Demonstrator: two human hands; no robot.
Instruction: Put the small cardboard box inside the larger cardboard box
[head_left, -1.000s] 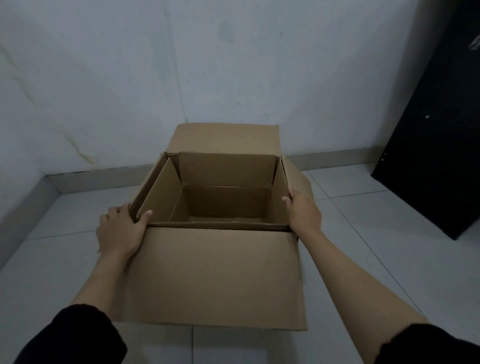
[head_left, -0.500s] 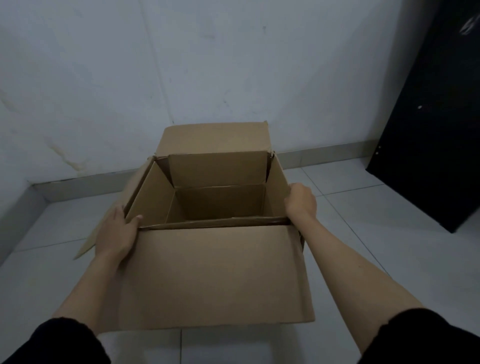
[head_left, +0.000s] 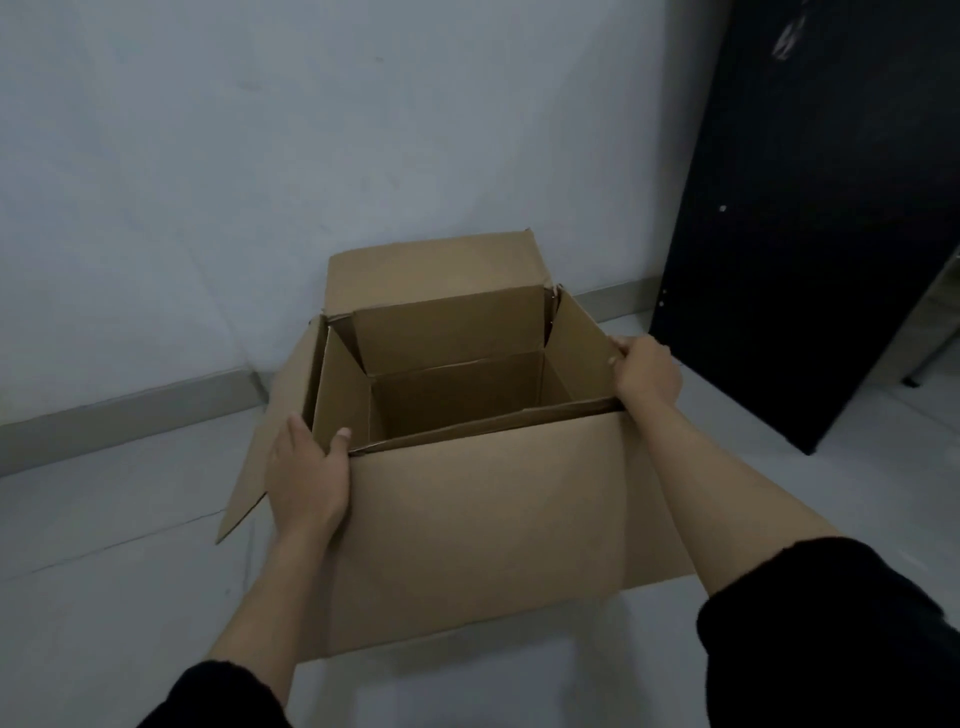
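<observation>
Cardboard fills the middle of the floor: the large brown corrugated cardboard box (head_left: 488, 530) stands upright on the pale grey tiled floor (head_left: 104, 597), mouth up, its far flap standing against the white wall (head_left: 260, 156) and its near flap hanging down toward the person. Inside it looks bare; the small cardboard box is nowhere in view, so I judge it has yet to be fetched.

The left hand (head_left: 306, 478) sits at the near left corner, thumb hooked over the rim and fingers outside, a grip clamped on the left wall, with the left flap splayed outward beyond it. The right hand (head_left: 647, 371) pinches the top edge of the right flap, closed on it. Both holds seem meant to keep the flaps spread and the mouth clear, and to steady the box where it stands.

A tall black panel (head_left: 831, 208) stands to the far right, apart from the box.
</observation>
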